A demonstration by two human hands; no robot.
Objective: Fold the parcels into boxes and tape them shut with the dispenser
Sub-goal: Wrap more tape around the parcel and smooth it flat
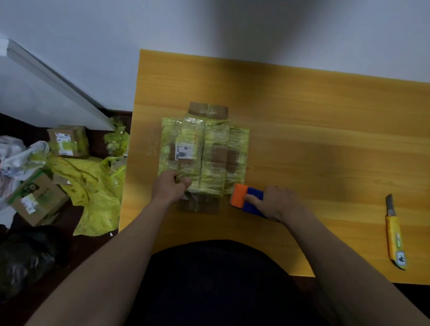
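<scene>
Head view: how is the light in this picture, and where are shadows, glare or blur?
Head view: dim, with a broad soft shadow falling from the wall onto the far side of the wooden table; the yellow tape on the flattened parcel glints faintly; its barcode label is too blurred to read; the left hand and the right hand on the tape dispenser look soft; the wide lens stretches both forearms.

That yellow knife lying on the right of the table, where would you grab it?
Take the utility knife by its yellow handle, coming straight down from above. It lies flat, clear of other things, with the grey blade end pointing away from the person, so the long handle nearer them looks the safest grip.
</scene>
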